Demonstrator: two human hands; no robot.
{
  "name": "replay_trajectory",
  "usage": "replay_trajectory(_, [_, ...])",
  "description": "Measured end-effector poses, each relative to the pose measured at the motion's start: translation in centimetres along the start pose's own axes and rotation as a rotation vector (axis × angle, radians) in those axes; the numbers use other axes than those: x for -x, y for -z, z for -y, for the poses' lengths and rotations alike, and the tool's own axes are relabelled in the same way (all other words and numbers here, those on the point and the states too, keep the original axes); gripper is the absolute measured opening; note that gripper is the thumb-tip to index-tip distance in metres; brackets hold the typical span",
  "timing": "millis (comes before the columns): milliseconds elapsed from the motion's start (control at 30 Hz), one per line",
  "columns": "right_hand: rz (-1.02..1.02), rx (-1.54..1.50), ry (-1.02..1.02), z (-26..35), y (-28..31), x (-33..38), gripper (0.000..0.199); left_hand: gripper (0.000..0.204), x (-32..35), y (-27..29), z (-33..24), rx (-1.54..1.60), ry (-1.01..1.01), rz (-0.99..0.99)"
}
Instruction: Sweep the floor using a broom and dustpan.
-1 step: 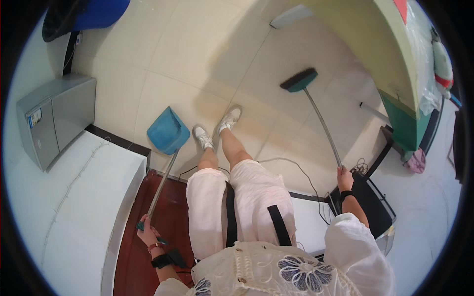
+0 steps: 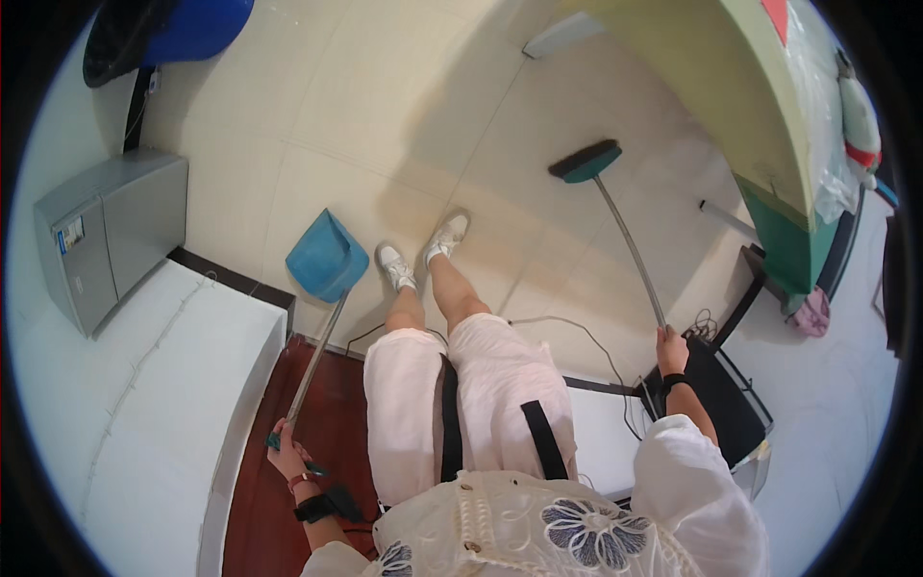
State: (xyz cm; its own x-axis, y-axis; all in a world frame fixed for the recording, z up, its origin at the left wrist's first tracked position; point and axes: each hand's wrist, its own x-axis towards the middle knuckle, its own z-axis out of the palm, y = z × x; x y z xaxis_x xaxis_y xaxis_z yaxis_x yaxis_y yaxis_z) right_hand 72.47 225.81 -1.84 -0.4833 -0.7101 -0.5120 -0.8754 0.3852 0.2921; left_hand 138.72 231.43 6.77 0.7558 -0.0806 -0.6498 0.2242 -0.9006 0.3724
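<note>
In my left hand (image 2: 286,450) is the metal handle of a blue dustpan (image 2: 327,255), the fingers closed near the handle's green end. The pan itself rests on the tiles just left of my shoes (image 2: 446,236). With my right hand (image 2: 671,352) I grip the thin metal pole of a broom (image 2: 630,240). Its green head with dark bristles (image 2: 586,161) is down on the floor, ahead and to the right of my feet. Broom head and dustpan are well apart.
A grey fridge-like cabinet (image 2: 144,226) stands at the left wall, a blue bin (image 2: 197,31) at the far left. On the right are a cloth-covered table (image 2: 740,106) and a black case (image 2: 721,399). A cable (image 2: 577,332) trails over the floor near my legs.
The broom head has shifted very slightly nearer and to the right. The dustpan and both hands have stayed practically where they were.
</note>
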Motion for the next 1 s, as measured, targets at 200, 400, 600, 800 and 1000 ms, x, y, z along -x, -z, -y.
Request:
replay_trajectory(200, [0.040,-0.104,0.092,5.2,1.3,-2.5,0.031,0.022,1.2,-2.6,-3.2,0.132,0.054,-0.051])
replay_trajectory(400, [-0.212,-0.368,0.588,30.2,4.6,-12.9,0.024,0.022,3.1,-5.1,-8.3,0.156,0.005,-0.011])
replay_trajectory(600, [0.046,-0.405,0.477,45.5,10.8,-20.2,0.029,0.029,3.0,-7.6,-14.0,0.149,0.012,0.048])
replay_trajectory(800, [0.291,-0.578,0.139,22.8,-1.6,-16.0,0.044,0.025,1.2,-11.9,-19.3,0.211,0.055,0.082])
replay_trajectory(1000, [0.357,-0.448,-0.200,1.4,-2.8,-0.1,0.041,0.023,0.4,-15.9,-22.8,0.199,0.055,0.115])
